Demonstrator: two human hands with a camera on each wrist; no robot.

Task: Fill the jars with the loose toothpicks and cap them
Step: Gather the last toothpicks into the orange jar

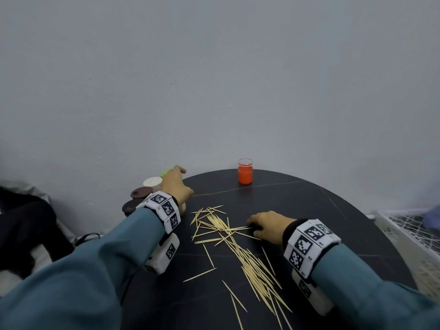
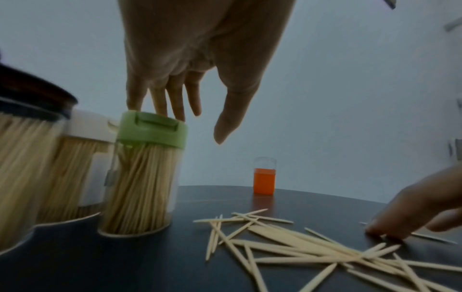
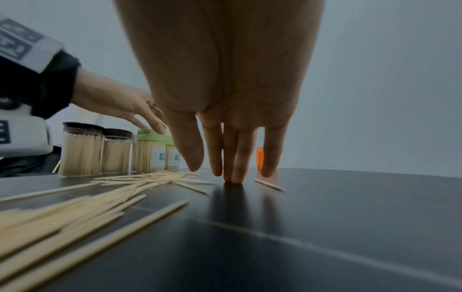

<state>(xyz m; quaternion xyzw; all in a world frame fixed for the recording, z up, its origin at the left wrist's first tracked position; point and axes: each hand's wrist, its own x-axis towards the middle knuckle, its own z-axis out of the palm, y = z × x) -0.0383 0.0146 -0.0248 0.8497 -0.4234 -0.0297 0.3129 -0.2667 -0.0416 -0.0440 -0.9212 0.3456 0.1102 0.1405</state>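
Loose toothpicks (image 1: 238, 244) lie scattered across the dark round table (image 1: 321, 210). At its back left stand several capped jars full of toothpicks: a green-capped jar (image 2: 142, 177), a white-capped one (image 2: 87, 128) and a dark-capped one (image 2: 30, 94). My left hand (image 2: 195, 122) reaches over the green cap (image 2: 152, 128) with straight fingers, and its fingertips touch the top. My right hand (image 1: 253, 227) stands with straight fingers on the table at the pile's right edge and holds nothing. A small clear jar with an orange lower part (image 1: 245, 173) stands alone at the back.
A white wire basket (image 1: 404, 236) sits past the table's right edge. Something dark (image 1: 26, 225) lies to the left, below the table. A plain grey wall rises right behind the jars. In the right wrist view a second green-capped jar (image 3: 172, 156) stands behind the first.
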